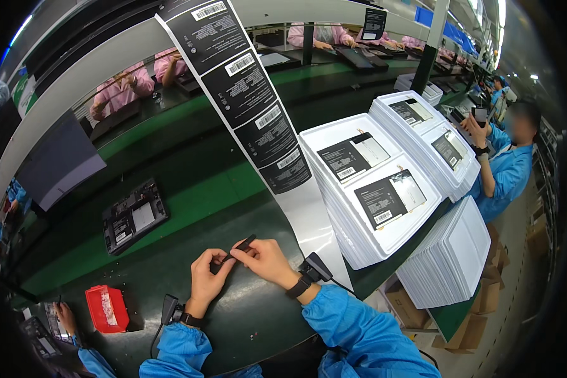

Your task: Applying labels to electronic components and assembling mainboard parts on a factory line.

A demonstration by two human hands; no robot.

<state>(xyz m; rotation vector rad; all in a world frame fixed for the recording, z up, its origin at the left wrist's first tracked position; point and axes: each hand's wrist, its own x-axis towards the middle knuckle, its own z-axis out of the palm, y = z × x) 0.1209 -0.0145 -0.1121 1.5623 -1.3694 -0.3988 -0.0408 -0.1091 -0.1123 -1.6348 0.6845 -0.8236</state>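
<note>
While both hands meet over the dark green bench [170, 264], the right hand [264, 259] pinches a small black strip [242, 244] whose long axis slants up-right, its lower end touching the left hand [209, 274] fingers, closed narrowly.

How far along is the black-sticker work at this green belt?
Done: part of the hanging strip of black labels is bare backing. In hand: left hand and right hand pinch a small black strip. Left: open black device waits untouched; white trays remain full.
</note>
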